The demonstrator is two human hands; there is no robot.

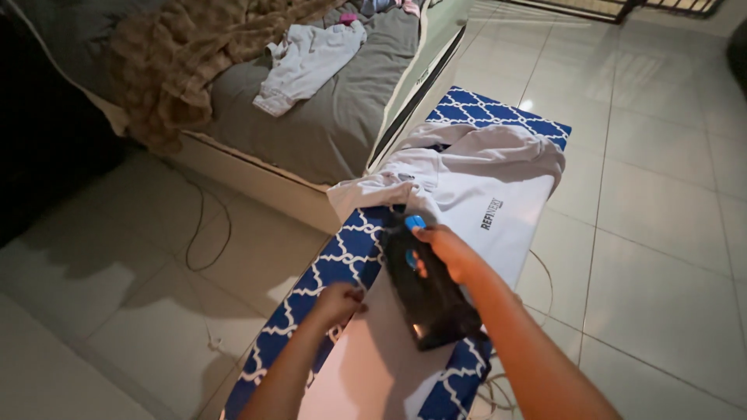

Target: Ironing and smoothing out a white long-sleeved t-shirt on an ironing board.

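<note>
Right hand [447,253] wraps the heavy, rigid black iron [428,299] by its handle; left hand [338,302] pins soft, light garment [467,194] flat

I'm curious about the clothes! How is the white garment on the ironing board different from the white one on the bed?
The white garment with dark lettering lies spread on the blue-and-white patterned ironing board, while the small white garment lies crumpled on the grey bed. The board one looks bigger. The black iron under the right hand rests on the board one; nothing touches the bed one. Both are white.
</note>
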